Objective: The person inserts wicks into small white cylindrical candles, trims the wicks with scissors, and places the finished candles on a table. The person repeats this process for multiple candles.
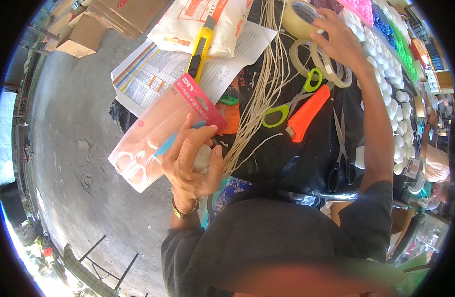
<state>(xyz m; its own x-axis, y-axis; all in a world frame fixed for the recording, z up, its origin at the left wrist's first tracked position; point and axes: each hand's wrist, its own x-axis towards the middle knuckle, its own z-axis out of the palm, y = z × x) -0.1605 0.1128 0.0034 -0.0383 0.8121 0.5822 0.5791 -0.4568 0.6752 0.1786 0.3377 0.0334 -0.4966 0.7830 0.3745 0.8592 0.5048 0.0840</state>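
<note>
- Clear plastic package (138,128) with a pink header card (200,101): lies left of centre, directly under the fingers of the left hand (190,158).
- Left hand: fingers bent over the lower right side of the package, beside a blue strip (170,141); thumb set apart. A whitish object beneath the palm is partly hidden. Whether the fingers grip the package cannot be told.
- Right hand (341,44): top of the frame, right of centre; thumb and fingers pinch the right rim of a wide tape roll (291,24). Narrower tape rings (343,81) lie just below.
- Between the hands: pale strands (259,84), green-handled scissors (276,117) and an orange-handled tool (306,116).
- Edges: the package's lower left end extends past the table side, above grey floor (89,173). The table's near edge runs beside the torso, lower middle.
- Room: black table cover (287,163) shows below the orange-handled tool, bounded at right by black-handled scissors (334,178). White pieces (385,94) crowd the right side.
</note>
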